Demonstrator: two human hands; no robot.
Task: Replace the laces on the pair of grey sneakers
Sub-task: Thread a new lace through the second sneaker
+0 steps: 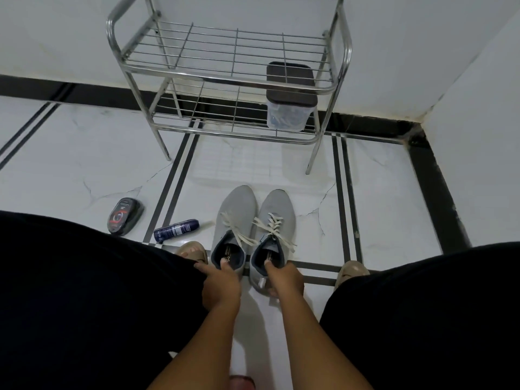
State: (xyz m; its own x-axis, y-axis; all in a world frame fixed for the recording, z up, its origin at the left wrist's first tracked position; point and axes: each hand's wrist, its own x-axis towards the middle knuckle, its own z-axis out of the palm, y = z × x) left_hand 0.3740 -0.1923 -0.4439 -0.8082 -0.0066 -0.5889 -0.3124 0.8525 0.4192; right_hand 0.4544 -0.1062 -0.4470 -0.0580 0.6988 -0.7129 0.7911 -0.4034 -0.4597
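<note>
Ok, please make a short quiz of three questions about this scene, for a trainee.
1. True or false: both grey sneakers are laced.
2. Where does each hand grip?
3. The container stands on: A) floor, B) upper shelf, C) lower shelf of the rack.

Key:
1. True; pale laces are on both.
2. The left hand and the right hand each grip one sneaker's heel collar.
3. C.

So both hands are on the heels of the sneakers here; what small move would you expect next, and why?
Probably letting go of one heel and taking a loose lace end to start unthreading. Both grey sneakers stand side by side on the floor, with the cream laces threaded but untied. The left hand and right hand each grip a heel collar, so no lace is in hand yet.
</note>
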